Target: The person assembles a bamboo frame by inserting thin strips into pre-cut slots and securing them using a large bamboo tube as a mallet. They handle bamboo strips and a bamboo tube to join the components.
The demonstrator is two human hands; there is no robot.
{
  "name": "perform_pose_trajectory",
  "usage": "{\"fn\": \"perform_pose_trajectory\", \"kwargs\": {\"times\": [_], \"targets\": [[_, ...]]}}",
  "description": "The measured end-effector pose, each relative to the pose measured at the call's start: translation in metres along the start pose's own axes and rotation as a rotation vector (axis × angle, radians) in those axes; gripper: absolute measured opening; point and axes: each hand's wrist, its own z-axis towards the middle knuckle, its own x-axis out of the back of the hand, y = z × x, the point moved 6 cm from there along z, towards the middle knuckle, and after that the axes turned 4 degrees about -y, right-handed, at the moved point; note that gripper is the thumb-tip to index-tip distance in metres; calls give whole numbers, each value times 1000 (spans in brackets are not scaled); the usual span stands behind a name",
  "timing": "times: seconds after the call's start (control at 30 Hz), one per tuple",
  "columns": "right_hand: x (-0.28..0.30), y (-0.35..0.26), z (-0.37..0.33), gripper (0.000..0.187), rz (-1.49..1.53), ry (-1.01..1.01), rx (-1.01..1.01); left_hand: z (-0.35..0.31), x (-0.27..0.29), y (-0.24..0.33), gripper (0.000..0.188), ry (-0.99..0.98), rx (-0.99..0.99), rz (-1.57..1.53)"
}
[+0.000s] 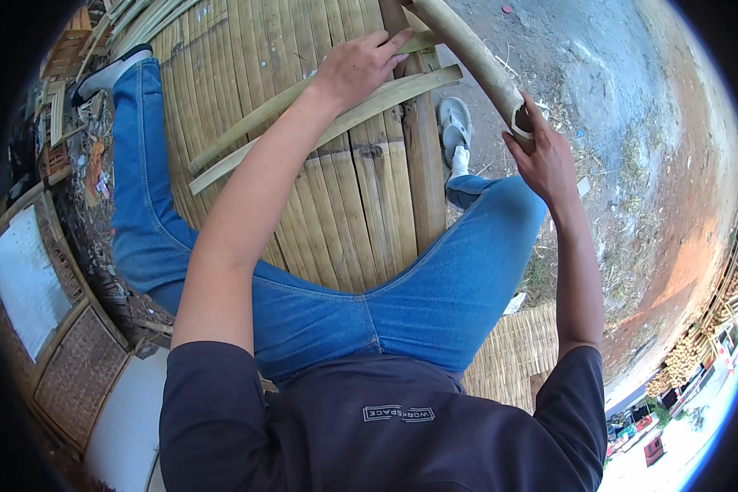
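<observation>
My left hand [361,70] is closed around the upper part of a split bamboo strip [254,123], which slants across a bamboo-slat platform [312,213]. Alongside it, under my left forearm, lies a second bamboo strip [369,107]. To the right, my right hand [543,160] grips the near end of a round bamboo pole [476,61], thumb on one side and fingers on the other. That end is hollow and faces me. The pole runs up to the left, its far end near the platform's right edge and partly cut off by the view.
I sit astride the platform with a leg on each side. More bamboo strips [152,20] lie at its far left. A woven bamboo panel [82,369] stands at lower left. Bare dirt ground [631,139] spreads to the right, with stacked bamboo [697,353] farther off.
</observation>
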Motion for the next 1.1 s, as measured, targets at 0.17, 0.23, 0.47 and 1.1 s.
{"fn": "perform_pose_trajectory", "kwargs": {"times": [0.17,0.23,0.47,1.1], "targets": [[0,-2,-2,68,116,52,-20,0,-6,-8,45,12,-21,-23],[2,-4,-1,68,-12,31,31,0,-8,-5,47,22,-25,-25],[3,2,-13,73,-64,-42,-24,-9,-7,-11,48,-13,24,4],[-2,-14,-19,86,-53,118,3,-6,-12,-9,46,-34,38,86]]}}
